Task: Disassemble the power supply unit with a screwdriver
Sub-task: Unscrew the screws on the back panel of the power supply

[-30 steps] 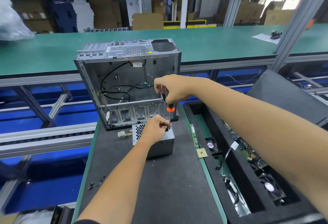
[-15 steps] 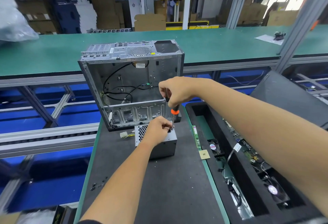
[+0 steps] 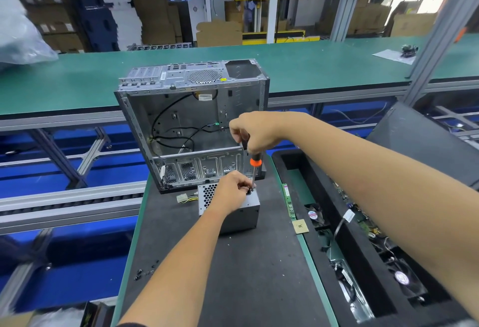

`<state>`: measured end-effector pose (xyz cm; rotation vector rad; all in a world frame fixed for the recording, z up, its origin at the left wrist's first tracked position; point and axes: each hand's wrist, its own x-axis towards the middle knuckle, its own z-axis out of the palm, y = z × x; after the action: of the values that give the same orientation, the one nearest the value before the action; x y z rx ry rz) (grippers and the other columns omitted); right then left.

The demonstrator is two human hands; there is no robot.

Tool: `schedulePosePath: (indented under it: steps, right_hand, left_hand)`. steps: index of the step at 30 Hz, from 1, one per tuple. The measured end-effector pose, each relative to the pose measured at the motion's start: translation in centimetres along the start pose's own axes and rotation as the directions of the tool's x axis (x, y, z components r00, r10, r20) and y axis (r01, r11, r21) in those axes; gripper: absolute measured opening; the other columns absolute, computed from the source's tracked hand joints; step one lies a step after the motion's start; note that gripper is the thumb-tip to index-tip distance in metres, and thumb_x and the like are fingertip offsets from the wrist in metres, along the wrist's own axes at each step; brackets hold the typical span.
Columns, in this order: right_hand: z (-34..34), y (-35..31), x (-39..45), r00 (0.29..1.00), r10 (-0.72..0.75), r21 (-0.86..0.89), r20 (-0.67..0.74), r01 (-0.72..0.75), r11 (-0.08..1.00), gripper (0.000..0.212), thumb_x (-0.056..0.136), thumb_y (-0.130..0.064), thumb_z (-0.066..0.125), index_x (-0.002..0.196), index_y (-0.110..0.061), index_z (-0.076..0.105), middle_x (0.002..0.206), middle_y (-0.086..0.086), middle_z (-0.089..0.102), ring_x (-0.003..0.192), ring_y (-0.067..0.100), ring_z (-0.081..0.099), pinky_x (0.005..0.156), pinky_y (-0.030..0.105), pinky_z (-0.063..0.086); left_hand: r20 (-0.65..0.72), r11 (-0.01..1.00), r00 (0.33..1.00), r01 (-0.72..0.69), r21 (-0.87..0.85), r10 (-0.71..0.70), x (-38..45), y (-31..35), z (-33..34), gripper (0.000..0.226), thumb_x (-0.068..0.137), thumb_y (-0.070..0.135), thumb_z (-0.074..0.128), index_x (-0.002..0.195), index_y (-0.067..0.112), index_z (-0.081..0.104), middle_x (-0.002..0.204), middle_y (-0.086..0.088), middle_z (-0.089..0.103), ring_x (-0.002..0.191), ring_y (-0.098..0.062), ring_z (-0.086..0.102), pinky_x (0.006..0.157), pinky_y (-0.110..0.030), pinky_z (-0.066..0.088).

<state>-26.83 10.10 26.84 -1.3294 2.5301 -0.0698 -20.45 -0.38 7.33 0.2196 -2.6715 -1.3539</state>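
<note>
A grey metal power supply unit with a honeycomb vent stands on the black mat, just in front of an empty computer case. My right hand grips the handle of a black and orange screwdriver, held upright with its tip on the unit's top far corner. On top of the unit rests my left hand, fingers curled at the shaft near the tip. The screw itself is hidden by those fingers.
A cable plug trails from the unit's left side. Several loose screws lie at the mat's left edge. A memory stick and a CPU chip sit by the black foam tray of parts on the right.
Both hands and the screwdriver keep their places on the unit's top corner. Only the camera view has drifted slightly.
</note>
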Motion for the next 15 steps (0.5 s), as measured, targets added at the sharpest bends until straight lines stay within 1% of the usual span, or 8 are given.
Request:
schedulePosePath:
  steps: [2, 4, 6, 8, 9, 11, 13, 15]
  right_hand:
    - [0.14, 0.14, -0.23, 1.0, -0.023, 0.015, -0.006, 0.023, 1.0, 0.022, 0.072, -0.002, 0.06, 0.087, -0.016, 0.052, 0.084, -0.003, 0.05, 0.067, 0.013, 0.046, 0.054, 0.026, 0.035]
    - [0.51, 0.34, -0.27, 0.998, -0.016, 0.009, -0.055, 0.017, 1.0, 0.014, 0.077, -0.01, 0.061, 0.086, -0.014, 0.052, 0.089, 0.002, 0.052, 0.069, 0.016, 0.047, 0.057, 0.029, 0.038]
    - [0.85, 0.27, -0.25, 0.997, 0.036, -0.082, -0.072, -0.042, 0.996, 0.008, 0.088, -0.021, 0.05, 0.09, -0.014, 0.048, 0.089, 0.005, 0.05, 0.074, 0.022, 0.048, 0.063, 0.035, 0.04]
    - [0.98, 0.14, -0.13, 0.992, 0.094, -0.203, -0.08, -0.108, 0.973, 0.004, 0.093, -0.017, 0.038, 0.092, -0.015, 0.041, 0.08, 0.004, 0.045, 0.072, 0.024, 0.046, 0.061, 0.035, 0.036]
    - [1.01, 0.12, -0.04, 0.992, 0.093, -0.226, -0.089, -0.111, 0.968, 0.003, 0.092, -0.013, 0.038, 0.092, -0.015, 0.04, 0.078, 0.004, 0.044, 0.069, 0.023, 0.046, 0.059, 0.035, 0.036]
    - [0.95, 0.11, 0.04, 0.995, 0.044, -0.182, -0.086, -0.059, 0.981, 0.009, 0.089, -0.009, 0.042, 0.094, -0.016, 0.044, 0.086, 0.005, 0.051, 0.074, 0.024, 0.05, 0.063, 0.036, 0.041]
    - [0.62, 0.11, -0.21, 0.996, -0.037, -0.081, -0.081, 0.031, 0.996, 0.014, 0.085, -0.007, 0.05, 0.096, -0.016, 0.049, 0.091, 0.002, 0.053, 0.08, 0.022, 0.051, 0.068, 0.036, 0.044]
    - [0.27, 0.19, -0.65, 0.996, -0.073, 0.036, -0.053, 0.075, 0.997, 0.022, 0.079, -0.003, 0.058, 0.096, -0.015, 0.051, 0.091, 0.0, 0.05, 0.076, 0.017, 0.049, 0.063, 0.031, 0.043]
  left_hand:
    - [0.0, 1.0, 1.0, -0.001, 0.0, 0.001, 0.01, -0.04, 0.04, 0.032, 0.083, -0.01, 0.05, 0.083, 0.011, 0.075, 0.08, 0.013, 0.06, 0.072, 0.001, 0.059, 0.065, -0.005, 0.044]
    - [-0.004, 1.0, 1.0, 0.0, 0.0, 0.0, -0.01, -0.06, 0.09, 0.033, 0.083, -0.01, 0.049, 0.083, 0.01, 0.075, 0.08, 0.011, 0.059, 0.071, 0.001, 0.058, 0.064, -0.003, 0.043]
    - [-0.008, 1.0, 1.0, 0.001, 0.001, -0.001, -0.01, -0.08, 0.09, 0.033, 0.083, -0.011, 0.049, 0.083, 0.01, 0.075, 0.083, 0.008, 0.06, 0.072, 0.0, 0.059, 0.065, -0.004, 0.044]
    - [-0.007, 1.0, 1.0, -0.003, 0.0, 0.003, 0.05, -0.09, 0.12, 0.033, 0.083, -0.011, 0.049, 0.083, 0.01, 0.075, 0.087, 0.005, 0.06, 0.073, 0.0, 0.059, 0.065, -0.003, 0.044]
    - [-0.006, 1.0, 1.0, -0.004, -0.003, 0.004, 0.05, -0.09, 0.14, 0.033, 0.084, -0.011, 0.049, 0.082, 0.01, 0.074, 0.088, 0.004, 0.06, 0.073, -0.001, 0.059, 0.065, -0.003, 0.044]
    - [-0.007, 1.0, 1.0, -0.004, -0.004, 0.004, 0.01, -0.06, 0.17, 0.033, 0.084, -0.011, 0.05, 0.082, 0.011, 0.075, 0.09, 0.004, 0.06, 0.075, -0.002, 0.06, 0.067, -0.004, 0.045]
    - [-0.017, 1.0, 1.0, -0.009, 0.0, 0.009, -0.04, -0.05, 0.13, 0.034, 0.084, -0.011, 0.051, 0.08, 0.013, 0.075, 0.091, 0.003, 0.062, 0.079, -0.007, 0.062, 0.069, -0.006, 0.046]
    - [-0.022, 1.0, 1.0, -0.016, -0.011, 0.016, -0.05, -0.03, 0.18, 0.035, 0.083, -0.011, 0.05, 0.076, 0.014, 0.073, 0.091, 0.0, 0.063, 0.079, -0.01, 0.063, 0.069, -0.008, 0.048]
